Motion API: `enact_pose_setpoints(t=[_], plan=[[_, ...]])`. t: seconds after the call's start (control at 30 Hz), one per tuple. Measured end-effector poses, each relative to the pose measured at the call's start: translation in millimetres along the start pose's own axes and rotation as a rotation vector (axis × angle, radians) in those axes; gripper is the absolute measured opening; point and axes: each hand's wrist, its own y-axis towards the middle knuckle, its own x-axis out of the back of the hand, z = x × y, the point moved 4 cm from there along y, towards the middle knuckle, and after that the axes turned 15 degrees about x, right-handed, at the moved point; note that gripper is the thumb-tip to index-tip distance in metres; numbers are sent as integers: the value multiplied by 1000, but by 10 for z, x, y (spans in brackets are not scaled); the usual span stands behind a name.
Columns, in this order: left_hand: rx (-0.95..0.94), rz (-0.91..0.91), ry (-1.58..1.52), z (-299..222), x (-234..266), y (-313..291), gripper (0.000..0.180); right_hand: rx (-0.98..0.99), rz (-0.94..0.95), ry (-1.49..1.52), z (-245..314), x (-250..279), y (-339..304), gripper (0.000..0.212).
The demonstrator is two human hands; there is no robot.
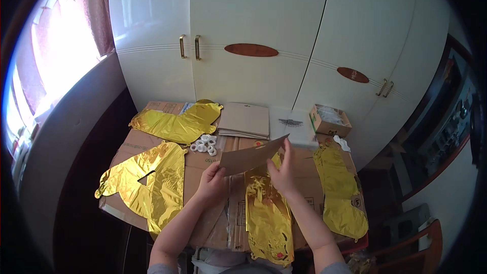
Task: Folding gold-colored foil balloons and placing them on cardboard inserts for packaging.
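Observation:
Between my two hands a brown cardboard sheet (248,159) is held up and tilted above the table. My left hand (213,181) grips its left end, thumb on top. The right end is pinched by my right hand (283,170), fingers up along the edge. Beneath the sheet and my right wrist lies a flat gold foil balloon (269,213), its upper part partly hidden. Other uninflated gold foil balloons lie around: an A-shaped one (152,185) at left, one (177,122) at the far left and one (341,193) at right.
Cardboard (203,218) covers the table. Several white rings (204,144) sit by the far-left balloon. Behind them are a stack of brown cards (244,120), a pile of clear plastic bags (290,124) and a small open box (331,120). White cabinets (253,10) stand behind; a wooden chair (431,243) is at right.

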Motion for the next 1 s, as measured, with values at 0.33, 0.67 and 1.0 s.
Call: enact_pose_setpoints(t=[0.33, 0.67, 1.0], plan=[[17, -67, -70, -71, -53, -20, 25, -125, -31, 339, -240, -35, -4, 77], [-30, -192, 73, -77, -7, -61, 21, 119, -51, 358, -27, 11, 66, 73], [-699, -215, 623, -460, -267, -231, 36, -203, -165, 876, 240, 47, 145, 69]])
